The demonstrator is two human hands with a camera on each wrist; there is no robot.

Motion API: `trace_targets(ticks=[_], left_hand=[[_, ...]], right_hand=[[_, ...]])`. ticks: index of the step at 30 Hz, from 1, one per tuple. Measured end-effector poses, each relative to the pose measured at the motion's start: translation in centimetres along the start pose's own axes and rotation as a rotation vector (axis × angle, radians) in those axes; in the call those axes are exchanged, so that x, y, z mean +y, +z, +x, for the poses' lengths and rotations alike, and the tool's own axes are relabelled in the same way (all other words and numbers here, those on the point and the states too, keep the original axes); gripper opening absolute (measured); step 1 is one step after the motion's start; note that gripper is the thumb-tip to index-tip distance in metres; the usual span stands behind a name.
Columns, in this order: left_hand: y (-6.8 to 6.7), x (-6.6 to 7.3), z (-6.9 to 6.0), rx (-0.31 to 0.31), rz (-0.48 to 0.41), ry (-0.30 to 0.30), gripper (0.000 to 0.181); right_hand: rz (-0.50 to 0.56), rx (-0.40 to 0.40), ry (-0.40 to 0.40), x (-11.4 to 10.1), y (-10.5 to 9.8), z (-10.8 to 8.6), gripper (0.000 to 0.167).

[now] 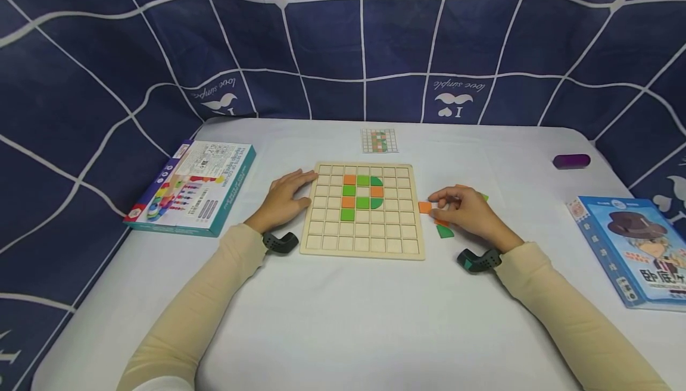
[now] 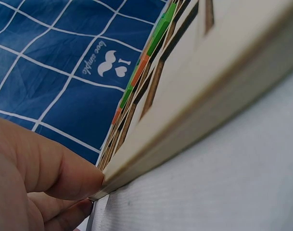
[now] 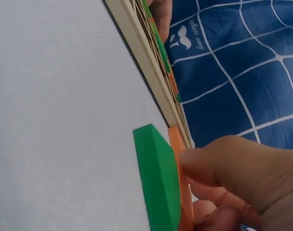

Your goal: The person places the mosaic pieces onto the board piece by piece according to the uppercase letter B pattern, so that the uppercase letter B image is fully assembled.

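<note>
board [image 1: 402, 230]: pale tan, gridded | tiles [image 1: 348, 190]: green, orange | tabletop [image 1: 343, 313]: white | far hanging cloth [image 1: 332, 34]: navy, white grid | sleeves [image 1: 195, 302]: beige

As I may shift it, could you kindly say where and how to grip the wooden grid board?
Probably grip the wooden grid board by its left rim and the near half of its right rim, from both sides: it lies flat, coloured tiles sit inboard, and a loose orange square tile crowds that rim's middle.
</note>
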State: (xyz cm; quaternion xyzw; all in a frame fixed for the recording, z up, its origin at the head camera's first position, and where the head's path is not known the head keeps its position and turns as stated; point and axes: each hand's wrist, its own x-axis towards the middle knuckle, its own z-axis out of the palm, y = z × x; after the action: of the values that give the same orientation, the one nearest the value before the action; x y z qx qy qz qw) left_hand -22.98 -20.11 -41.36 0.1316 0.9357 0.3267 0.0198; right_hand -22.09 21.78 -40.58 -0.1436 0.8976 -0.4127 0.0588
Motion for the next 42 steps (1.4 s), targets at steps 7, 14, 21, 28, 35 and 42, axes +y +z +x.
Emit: trace_targets(ticks=[7, 14, 21, 28, 35, 42], left_hand=[[0.1, 0.0, 0.0, 0.004, -0.004, 0.002, 0.065], [0.1, 0.0, 0.0, 0.006, -0.006, 0.006, 0.066], [0.0, 0.0, -0.1, 0.004, -0.008, 0.010, 0.065], [0.0, 0.0, 0.0, 0.005, 0.000, 0.011, 0.065], [0.1, -0.1, 0.0, 0.007, 0.000, 0.007, 0.065], [0.0, 0.0, 0.1, -0.003, -0.001, -0.001, 0.066]], right_hand=[[-0.048, 0.017, -0.005, 0.0, 0.1, 0.0, 0.027], [-0.047, 0.061, -0.037, 0.1, 0.2, -0.2, 0.023], [0.047, 0.079, -0.052, -0.3, 0.0, -0.3, 0.023], [0.207, 0.057, -0.030, -1.6, 0.3, -0.6, 0.033], [0.352, 0.000, 0.024, -3.2, 1.6, -0.9, 0.036], [0.431, -0.030, 0.036, -4.4, 3.5, -0.9, 0.038]])
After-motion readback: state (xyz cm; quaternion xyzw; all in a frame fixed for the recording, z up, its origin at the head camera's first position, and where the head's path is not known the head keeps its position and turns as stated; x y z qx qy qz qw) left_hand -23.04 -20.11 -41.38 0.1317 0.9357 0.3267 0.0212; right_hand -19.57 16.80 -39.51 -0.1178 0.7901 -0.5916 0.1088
